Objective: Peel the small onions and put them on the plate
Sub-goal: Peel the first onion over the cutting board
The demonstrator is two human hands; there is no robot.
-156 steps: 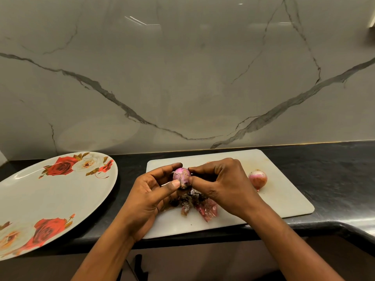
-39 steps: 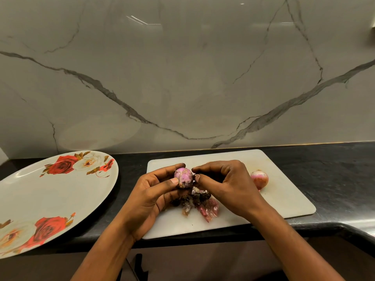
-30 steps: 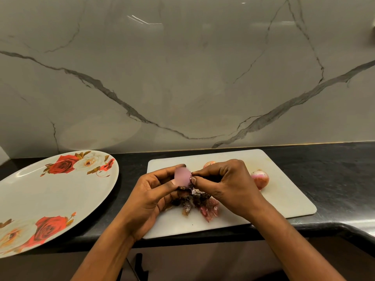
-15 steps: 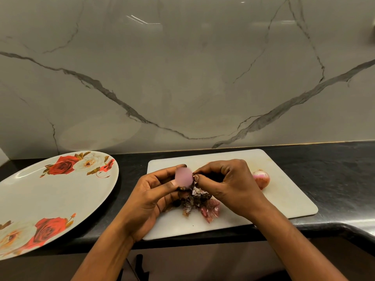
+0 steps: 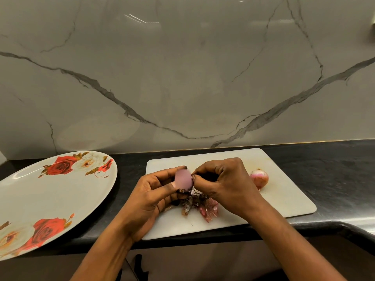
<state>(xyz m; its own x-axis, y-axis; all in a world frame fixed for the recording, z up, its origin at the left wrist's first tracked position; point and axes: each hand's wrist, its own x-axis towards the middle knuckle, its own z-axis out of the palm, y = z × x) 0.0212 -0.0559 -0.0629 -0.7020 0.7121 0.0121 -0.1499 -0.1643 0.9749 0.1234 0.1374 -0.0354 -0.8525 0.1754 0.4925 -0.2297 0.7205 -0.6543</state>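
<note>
At board (image 5: 284, 199), two onions (image 5: 183, 180) (image 5: 259, 178), one plate (image 5: 50, 199)

Probably looking at a home kitchen: black stone counter (image 5: 334, 175) running under a veined marble-look backsplash (image 5: 182, 78), white cutting board (image 5: 284, 199) and rose-print plate (image 5: 50, 199) sitting on it, onion peelings (image 5: 200, 205) lying on the board.

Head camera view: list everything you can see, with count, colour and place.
plate: 1, white with red roses, counter left.
cutting board: 1, white, counter centre.
held onion: 1, pinkish purple, between both hands.
loose onion: 1, pink, on board, right of hands.
peel scraps: one heap, brown and pink, on board under hands.
counter: 1, black, below wall.
wall: 1, grey veined marble, behind.
left hand: 1, grips held onion.
right hand: 1, pinches held onion's edge.
</note>
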